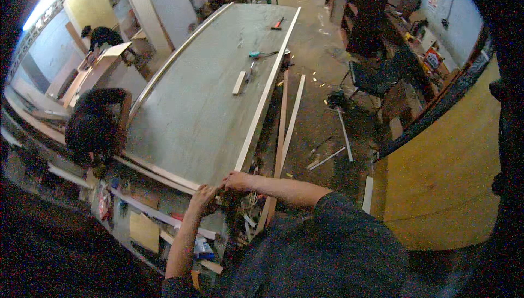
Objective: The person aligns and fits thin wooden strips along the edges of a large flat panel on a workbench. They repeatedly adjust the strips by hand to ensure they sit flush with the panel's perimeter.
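Note:
Both my hands meet at the near right corner of a large grey-green panel laid flat like a tabletop. My left hand is closed over the right end of a pale wooden strip that runs along the near edge. Close beside it, my right hand has its fingers drawn together at the near end of another wooden strip along the right edge. Whatever sits between those fingers is too small and blurred to make out.
A short wood block, a blue-headed tool and a red-and-black hammer lie on the panel. A co-worker bends over its left side. Long battens lean at the right, near a dark chair. Offcuts litter the floor.

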Demonstrator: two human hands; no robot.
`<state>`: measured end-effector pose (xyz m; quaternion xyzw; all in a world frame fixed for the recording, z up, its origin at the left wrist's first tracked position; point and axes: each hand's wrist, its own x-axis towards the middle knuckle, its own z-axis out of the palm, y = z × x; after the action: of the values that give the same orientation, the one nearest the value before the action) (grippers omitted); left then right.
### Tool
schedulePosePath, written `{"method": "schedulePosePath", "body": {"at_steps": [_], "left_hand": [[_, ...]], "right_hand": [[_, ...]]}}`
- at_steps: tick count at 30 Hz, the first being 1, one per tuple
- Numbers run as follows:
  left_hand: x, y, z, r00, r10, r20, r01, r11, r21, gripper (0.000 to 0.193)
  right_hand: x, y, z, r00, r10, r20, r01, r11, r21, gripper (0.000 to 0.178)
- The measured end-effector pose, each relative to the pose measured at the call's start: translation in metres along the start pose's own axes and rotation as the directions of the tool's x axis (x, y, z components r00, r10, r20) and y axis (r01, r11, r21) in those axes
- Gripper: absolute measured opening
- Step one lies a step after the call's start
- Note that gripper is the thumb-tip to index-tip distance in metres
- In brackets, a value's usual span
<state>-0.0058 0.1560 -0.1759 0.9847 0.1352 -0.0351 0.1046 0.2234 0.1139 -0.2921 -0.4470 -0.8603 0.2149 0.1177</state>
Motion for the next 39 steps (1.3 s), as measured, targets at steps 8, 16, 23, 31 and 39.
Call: {"method": "schedulePosePath", "body": {"at_steps": [8,16,23,31,39], "left_hand": [[-0.003,-0.001,0.004,0.999,0.024,-0.048,-0.024,1.000,0.002,0.079],[0.001,-0.001,0.001,0.990,0.050,-0.132,-0.057,0.997,-0.055,0.061],[0.004,0.002,-0.002,0.995,0.042,-0.090,-0.044,0.999,-0.012,0.059],[0.003,0.006,-0.008,0.998,0.032,-0.063,-0.030,0.999,0.024,0.057],[0.002,0.005,-0.009,1.000,0.018,-0.010,-0.018,1.000,0.004,0.086]], "right_hand": [[-0.007,-0.019,-0.020,0.999,0.009,0.053,0.001,0.983,-0.185,0.028],[-0.011,-0.027,-0.027,0.998,-0.011,0.054,0.022,0.979,-0.205,0.032],[-0.015,-0.032,-0.040,0.999,0.023,0.043,-0.017,0.991,-0.130,0.034],[-0.015,-0.033,-0.039,0.999,-0.018,0.034,0.024,0.987,-0.158,0.036],[-0.015,-0.039,-0.043,0.991,0.087,0.101,-0.064,0.976,-0.210,0.037]]}}
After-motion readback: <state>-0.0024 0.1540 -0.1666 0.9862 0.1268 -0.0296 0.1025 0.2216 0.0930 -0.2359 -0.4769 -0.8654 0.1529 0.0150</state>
